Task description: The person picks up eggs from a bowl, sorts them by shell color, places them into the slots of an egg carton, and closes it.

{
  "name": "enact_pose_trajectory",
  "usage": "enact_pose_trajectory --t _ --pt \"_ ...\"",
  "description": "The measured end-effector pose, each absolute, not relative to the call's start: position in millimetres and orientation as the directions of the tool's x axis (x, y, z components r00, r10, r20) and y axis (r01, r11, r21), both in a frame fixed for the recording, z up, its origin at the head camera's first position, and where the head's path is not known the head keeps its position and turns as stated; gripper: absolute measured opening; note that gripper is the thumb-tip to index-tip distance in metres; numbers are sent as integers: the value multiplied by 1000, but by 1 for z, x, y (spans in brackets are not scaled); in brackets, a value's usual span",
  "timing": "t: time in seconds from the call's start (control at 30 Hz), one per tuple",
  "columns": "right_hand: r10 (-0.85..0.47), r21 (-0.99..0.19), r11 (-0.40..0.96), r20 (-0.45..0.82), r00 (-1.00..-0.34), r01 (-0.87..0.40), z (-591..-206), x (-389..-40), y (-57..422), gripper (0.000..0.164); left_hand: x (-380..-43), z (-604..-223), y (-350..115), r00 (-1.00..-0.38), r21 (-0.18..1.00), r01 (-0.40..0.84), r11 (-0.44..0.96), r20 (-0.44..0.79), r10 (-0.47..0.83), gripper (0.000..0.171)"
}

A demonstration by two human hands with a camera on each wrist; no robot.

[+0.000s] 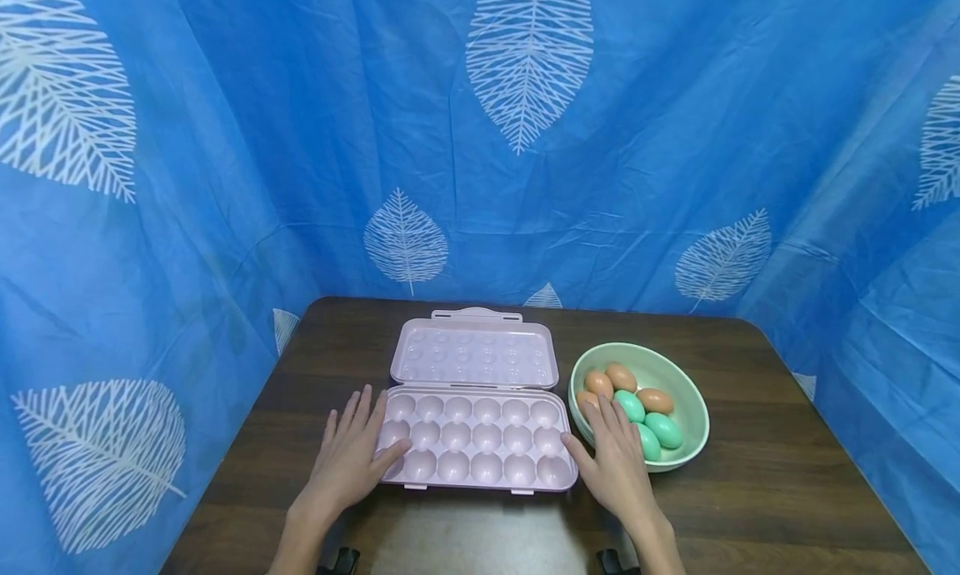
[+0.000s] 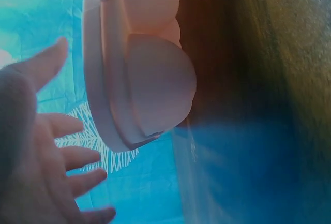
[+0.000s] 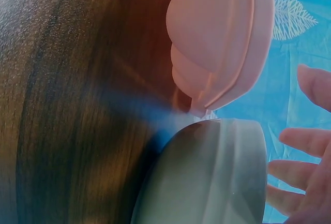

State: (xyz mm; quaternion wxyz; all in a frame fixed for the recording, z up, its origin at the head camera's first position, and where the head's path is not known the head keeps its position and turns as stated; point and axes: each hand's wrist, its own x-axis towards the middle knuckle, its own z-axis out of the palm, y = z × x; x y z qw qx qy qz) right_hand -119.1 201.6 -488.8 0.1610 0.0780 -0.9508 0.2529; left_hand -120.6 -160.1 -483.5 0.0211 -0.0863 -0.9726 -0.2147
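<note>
A pale pink egg tray (image 1: 472,452) lies on the table with its lid (image 1: 474,354) folded back behind it; its cups hold nothing. My left hand (image 1: 351,454), fingers spread, hovers over the tray's left end. In the left wrist view that hand (image 2: 57,162) is apart from the tray's side (image 2: 155,84). My right hand (image 1: 617,460) is extended between the tray's right end and a light green bowl (image 1: 693,417), fingers over the bowl's near-left rim. Brown eggs (image 1: 655,401) and green eggs (image 1: 663,431) lie in the bowl, partly hidden by that hand.
The dark wooden table (image 1: 765,475) reaches back to a blue curtain (image 1: 420,100) with white leaf prints, which also hangs at both sides. In the right wrist view the bowl (image 3: 207,177) stands close beside the tray (image 3: 207,22).
</note>
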Motion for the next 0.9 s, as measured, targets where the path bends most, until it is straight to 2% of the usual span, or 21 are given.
enact_pose_trajectory --t 0.17,0.3,0.63,0.9 --pt "-78 -466 842 390 -917 -270 -487 -118 203 58 -119 -484 -161 -988 598 144 788 48 144 97" --pt "-94 -480 811 457 -885 -334 -486 -119 205 58 -115 -488 -165 -992 681 109 725 22 128 103" --pt "-54 -602 731 418 -907 -321 -480 -125 211 72 -112 -497 -171 -982 704 117 700 -22 186 109" --pt "-9 -659 673 446 -895 -335 -476 -135 218 66 -115 -503 -174 -969 695 231 681 105 222 105"
